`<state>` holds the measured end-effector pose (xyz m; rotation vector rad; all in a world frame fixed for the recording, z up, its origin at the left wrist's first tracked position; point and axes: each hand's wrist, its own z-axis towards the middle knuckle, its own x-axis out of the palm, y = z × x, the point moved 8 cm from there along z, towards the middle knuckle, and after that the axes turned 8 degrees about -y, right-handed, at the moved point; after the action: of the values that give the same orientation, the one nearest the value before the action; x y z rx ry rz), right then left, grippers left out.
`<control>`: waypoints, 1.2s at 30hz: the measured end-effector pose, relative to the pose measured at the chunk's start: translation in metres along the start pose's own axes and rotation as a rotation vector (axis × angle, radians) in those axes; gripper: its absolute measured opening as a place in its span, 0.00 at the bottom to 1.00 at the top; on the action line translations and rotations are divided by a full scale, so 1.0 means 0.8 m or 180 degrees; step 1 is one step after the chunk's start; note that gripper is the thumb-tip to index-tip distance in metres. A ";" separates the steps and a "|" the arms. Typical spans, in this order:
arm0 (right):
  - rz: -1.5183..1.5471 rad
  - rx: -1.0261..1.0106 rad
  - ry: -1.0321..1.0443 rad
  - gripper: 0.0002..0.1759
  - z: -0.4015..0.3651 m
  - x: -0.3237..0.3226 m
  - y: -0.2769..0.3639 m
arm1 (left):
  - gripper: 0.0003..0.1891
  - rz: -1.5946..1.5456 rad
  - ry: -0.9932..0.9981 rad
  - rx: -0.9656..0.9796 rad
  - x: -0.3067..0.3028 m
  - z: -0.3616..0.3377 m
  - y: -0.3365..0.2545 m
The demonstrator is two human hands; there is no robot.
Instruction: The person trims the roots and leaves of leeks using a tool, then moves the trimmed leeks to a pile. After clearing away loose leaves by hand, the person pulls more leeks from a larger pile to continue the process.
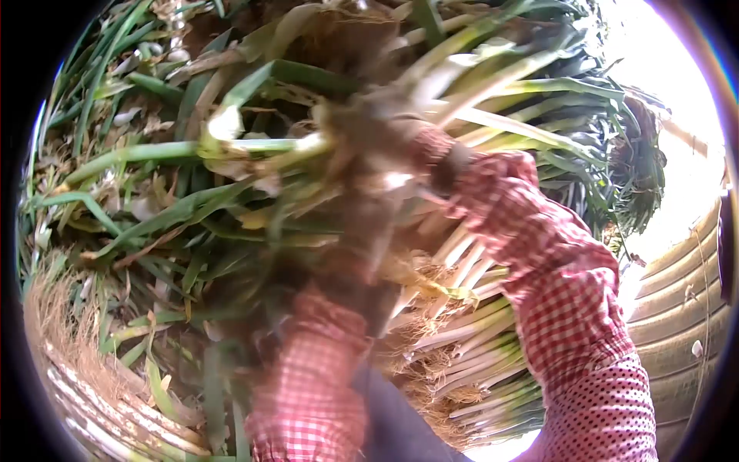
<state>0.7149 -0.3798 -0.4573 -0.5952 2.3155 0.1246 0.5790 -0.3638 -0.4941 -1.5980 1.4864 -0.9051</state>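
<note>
Both my hands meet at the middle of the head view, smeared by motion. My right hand (381,142) reaches in from the right, at the near end of a green onion stalk (254,145) that points left. Just below it is my left hand (371,231), which comes up from the bottom; its fingers are too blurred to make out. Whether either hand grips the stalk cannot be told. Beyond my right hand, a pile of green onions (531,115) fans out with pale stems and green leaves.
Beneath my right sleeve (554,285) lies a row of green onions (469,369) with stringy roots. Loose leaves and peelings (154,208) cover the left side. Cut roots (69,323) heap at the lower left, above a pale ridged edge (108,408). A ribbed tan surface (677,323) stands at right.
</note>
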 end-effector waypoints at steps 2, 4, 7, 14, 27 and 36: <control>-0.0157 -0.0190 -0.0252 0.34 -0.016 -0.016 0.007 | 0.31 0.0734 0.0808 -0.1028 -0.019 -0.011 -0.034; -0.0496 -0.0416 -0.0713 0.45 -0.019 -0.024 0.016 | 0.30 0.1879 0.1426 -0.1187 -0.057 -0.007 -0.078; -0.0671 -0.0484 -0.1072 0.56 -0.001 -0.023 0.001 | 0.20 0.2874 0.0654 -0.0516 -0.130 0.017 -0.092; -0.0214 -0.0517 -0.1253 0.75 -0.061 -0.082 -0.125 | 0.77 0.5422 0.1163 0.0236 -0.169 0.119 -0.081; -0.0576 -0.0628 -0.0670 0.70 -0.050 -0.058 -0.119 | 0.27 0.3864 0.1353 -0.1219 -0.140 0.054 -0.023; -0.0846 -0.0043 -0.0781 0.71 -0.032 -0.028 -0.124 | 0.18 0.3199 0.1353 -0.1397 -0.206 -0.008 -0.118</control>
<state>0.7578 -0.4663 -0.4158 -0.8396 1.9820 0.0823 0.6048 -0.1968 -0.4074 -0.6912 2.5492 -0.3282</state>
